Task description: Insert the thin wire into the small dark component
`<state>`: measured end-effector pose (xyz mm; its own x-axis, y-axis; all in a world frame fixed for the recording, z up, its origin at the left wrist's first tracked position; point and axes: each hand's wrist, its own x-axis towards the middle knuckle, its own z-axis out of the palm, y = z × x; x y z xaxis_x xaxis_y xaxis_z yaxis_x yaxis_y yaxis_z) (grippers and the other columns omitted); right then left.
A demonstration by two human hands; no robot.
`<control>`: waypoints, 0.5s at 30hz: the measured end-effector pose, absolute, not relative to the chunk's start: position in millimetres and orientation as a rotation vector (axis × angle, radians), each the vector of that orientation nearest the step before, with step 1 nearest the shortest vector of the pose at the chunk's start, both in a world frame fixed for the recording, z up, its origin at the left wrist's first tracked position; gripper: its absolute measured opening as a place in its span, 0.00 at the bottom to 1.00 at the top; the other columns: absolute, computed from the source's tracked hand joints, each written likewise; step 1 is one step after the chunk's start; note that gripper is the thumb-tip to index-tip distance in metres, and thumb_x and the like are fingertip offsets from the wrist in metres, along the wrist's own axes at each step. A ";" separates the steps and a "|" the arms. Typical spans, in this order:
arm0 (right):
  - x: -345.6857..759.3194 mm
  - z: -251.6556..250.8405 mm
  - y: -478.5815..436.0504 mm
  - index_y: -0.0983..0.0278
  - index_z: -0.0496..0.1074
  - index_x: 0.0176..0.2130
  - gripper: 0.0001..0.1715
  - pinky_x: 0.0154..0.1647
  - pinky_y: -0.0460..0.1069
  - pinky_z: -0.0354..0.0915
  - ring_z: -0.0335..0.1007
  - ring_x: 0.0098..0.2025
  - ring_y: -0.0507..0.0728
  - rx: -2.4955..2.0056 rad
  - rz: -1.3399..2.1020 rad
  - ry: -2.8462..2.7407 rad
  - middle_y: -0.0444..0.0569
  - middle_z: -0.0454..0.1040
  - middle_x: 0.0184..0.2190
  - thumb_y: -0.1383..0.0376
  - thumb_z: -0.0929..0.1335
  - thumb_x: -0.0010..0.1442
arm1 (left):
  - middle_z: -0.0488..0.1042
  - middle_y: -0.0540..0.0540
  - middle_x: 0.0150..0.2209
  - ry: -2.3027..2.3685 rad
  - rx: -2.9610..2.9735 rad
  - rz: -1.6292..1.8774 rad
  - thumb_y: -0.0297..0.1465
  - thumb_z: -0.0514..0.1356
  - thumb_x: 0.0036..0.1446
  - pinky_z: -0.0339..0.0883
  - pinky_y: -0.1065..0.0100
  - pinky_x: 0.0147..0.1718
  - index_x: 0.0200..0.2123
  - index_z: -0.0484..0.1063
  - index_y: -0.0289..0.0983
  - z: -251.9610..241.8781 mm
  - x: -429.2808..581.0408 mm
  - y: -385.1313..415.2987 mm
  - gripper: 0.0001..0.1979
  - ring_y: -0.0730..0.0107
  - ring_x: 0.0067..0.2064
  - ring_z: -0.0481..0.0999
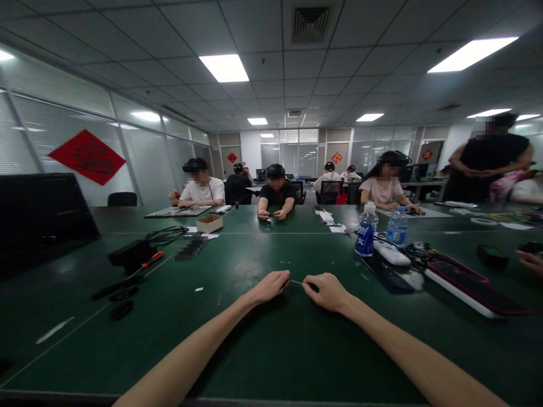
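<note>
I'm pinching a thin wire-like strand (296, 281) between my left hand (270, 286) and right hand (326, 290), holding it just above the green tabletop (254, 350). It's so skinny I'm probably risking dropping it if either pinch slackens. Farther out, water bottles (366, 230) are standing near tangled cables (418, 251), well apart.

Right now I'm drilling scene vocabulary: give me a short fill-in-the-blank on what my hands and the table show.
1. The left hand and right hand pinch a thin ____ between them.
2. The table is dark ____.
3. Two water bottles stand to the ____ of the hands.

Missing: wire; green; right
</note>
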<state>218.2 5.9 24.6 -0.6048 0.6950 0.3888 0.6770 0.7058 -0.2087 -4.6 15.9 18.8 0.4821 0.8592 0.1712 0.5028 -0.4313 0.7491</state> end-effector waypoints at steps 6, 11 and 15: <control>202.6 15.1 -3.1 0.63 0.72 0.41 0.22 0.29 0.45 0.61 0.70 0.28 0.52 -1.165 0.369 -2.311 0.48 0.75 0.32 0.56 0.55 0.65 | 0.62 0.51 0.21 1.266 2.082 0.911 0.47 0.34 0.61 0.55 0.70 0.29 0.26 0.62 0.36 8.3 0.8 19.7 0.27 0.72 0.26 0.62; 204.7 18.5 -5.0 0.63 0.73 0.40 0.22 0.30 0.45 0.61 0.69 0.28 0.52 -1.139 0.338 -2.349 0.47 0.75 0.31 0.57 0.55 0.65 | 0.63 0.51 0.22 1.292 2.147 0.875 0.47 0.34 0.61 0.54 0.70 0.29 0.27 0.62 0.36 10.4 1.2 18.2 0.27 0.72 0.26 0.62; 214.2 24.0 -2.0 0.62 0.74 0.37 0.20 0.33 0.46 0.60 0.69 0.27 0.52 -1.079 0.218 -2.443 0.47 0.75 0.29 0.57 0.57 0.64 | 0.62 0.52 0.23 1.198 2.205 0.787 0.47 0.37 0.61 0.53 0.72 0.28 0.27 0.62 0.36 16.2 -1.3 13.3 0.25 0.73 0.27 0.61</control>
